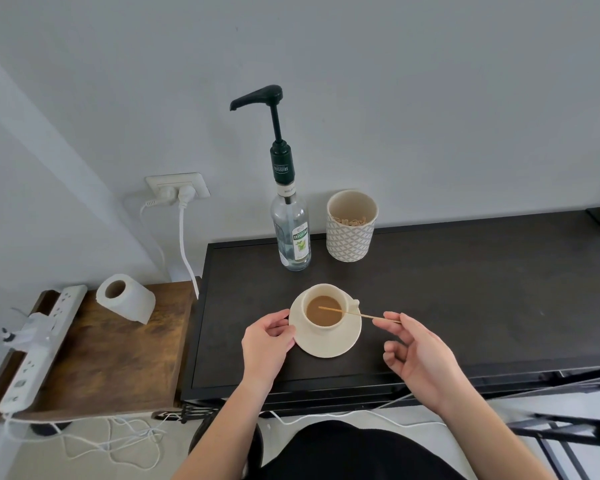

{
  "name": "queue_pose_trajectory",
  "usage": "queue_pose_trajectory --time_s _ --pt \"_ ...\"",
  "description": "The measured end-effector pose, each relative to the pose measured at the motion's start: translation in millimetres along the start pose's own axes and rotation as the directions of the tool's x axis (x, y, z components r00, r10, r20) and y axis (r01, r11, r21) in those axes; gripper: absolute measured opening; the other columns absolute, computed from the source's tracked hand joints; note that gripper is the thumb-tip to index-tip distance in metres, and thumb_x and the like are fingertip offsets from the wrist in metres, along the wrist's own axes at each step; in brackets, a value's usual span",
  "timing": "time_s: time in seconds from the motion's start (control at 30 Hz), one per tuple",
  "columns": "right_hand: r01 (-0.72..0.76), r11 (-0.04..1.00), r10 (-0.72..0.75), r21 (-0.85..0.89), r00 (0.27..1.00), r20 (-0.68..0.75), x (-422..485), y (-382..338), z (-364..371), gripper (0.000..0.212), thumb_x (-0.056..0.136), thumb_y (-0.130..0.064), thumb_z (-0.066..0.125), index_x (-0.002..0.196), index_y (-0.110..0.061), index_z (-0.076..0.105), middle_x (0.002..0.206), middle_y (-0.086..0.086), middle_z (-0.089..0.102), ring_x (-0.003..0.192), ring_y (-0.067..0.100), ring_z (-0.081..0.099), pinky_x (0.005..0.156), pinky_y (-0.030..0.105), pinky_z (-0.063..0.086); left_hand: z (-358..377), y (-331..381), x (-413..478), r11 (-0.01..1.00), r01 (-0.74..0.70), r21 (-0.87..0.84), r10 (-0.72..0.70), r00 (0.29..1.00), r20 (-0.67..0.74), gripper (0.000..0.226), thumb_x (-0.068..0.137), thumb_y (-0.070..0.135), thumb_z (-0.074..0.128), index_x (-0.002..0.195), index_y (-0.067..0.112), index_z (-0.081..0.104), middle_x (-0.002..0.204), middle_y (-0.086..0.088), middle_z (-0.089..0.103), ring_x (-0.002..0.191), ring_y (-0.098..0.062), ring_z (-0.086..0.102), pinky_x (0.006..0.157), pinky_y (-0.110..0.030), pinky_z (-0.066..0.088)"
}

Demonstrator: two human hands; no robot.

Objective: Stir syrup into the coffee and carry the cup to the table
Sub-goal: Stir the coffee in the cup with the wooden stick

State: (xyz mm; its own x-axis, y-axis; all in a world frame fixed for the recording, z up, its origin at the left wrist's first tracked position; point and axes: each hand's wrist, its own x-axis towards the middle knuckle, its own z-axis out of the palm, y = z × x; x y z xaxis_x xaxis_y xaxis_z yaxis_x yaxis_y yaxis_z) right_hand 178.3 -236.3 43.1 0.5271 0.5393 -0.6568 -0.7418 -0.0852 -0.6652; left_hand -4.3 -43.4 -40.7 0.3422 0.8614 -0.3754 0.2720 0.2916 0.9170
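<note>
A cream cup (317,325) of milky coffee (323,311) stands on a cream saucer (340,344) on the dark counter (465,289). A thin wooden stir stick (355,314) lies across the cup's rim with its far tip in the coffee. My right hand (420,355) pinches the stick's near end between thumb and forefinger, right of the cup. My left hand (269,344) grips the saucer's left edge. Behind the cup stands a clear syrup bottle (293,237) with a black pump (257,97) whose spout points left.
A patterned cup (350,233) with wooden sticks stands right of the bottle. To the left, a lower wooden side table (118,358) bears a toilet roll (125,297) and a white power strip (39,344). Cables hang below. A black frame (575,438) sits at lower right.
</note>
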Motion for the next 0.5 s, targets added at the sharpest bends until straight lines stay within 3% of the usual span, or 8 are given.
queue_pose_trajectory --time_s 0.2,0.37,0.5 --pt "-0.012 0.998 0.007 0.057 0.995 0.095 -11 -6 3 0.032 0.114 -0.027 0.047 0.135 -0.013 0.066 0.125 0.004 0.082 0.063 0.016 0.060 0.055 0.028 0.057 2 0 -1 1.000 0.011 0.016 -0.011 1.000 -0.024 0.034 0.093 0.001 0.081 0.121 0.020 0.085 0.103 -0.001 0.087 0.105 -0.019 0.083 0.087 -0.033 0.071" --pt "0.045 0.999 -0.047 0.014 0.980 0.193 -26 -19 9 0.033 0.113 -0.030 0.047 0.136 -0.018 0.067 0.132 0.002 0.079 0.063 0.016 0.059 0.055 0.028 0.056 5 5 -6 0.999 0.008 0.031 -0.006 0.999 -0.053 0.034 0.092 0.001 0.082 0.110 0.030 0.084 0.102 0.001 0.087 0.103 -0.017 0.083 0.093 -0.039 0.071" --pt "0.092 0.995 -0.078 -0.046 0.966 0.247 -36 -32 14 0.034 0.113 -0.030 0.046 0.136 -0.018 0.069 0.132 0.003 0.079 0.060 0.016 0.058 0.057 0.030 0.052 5 12 -9 0.998 0.039 0.042 -0.036 0.997 -0.067 0.037 0.091 0.001 0.081 0.125 0.015 0.084 0.105 0.000 0.086 0.103 -0.017 0.082 0.096 -0.040 0.070"
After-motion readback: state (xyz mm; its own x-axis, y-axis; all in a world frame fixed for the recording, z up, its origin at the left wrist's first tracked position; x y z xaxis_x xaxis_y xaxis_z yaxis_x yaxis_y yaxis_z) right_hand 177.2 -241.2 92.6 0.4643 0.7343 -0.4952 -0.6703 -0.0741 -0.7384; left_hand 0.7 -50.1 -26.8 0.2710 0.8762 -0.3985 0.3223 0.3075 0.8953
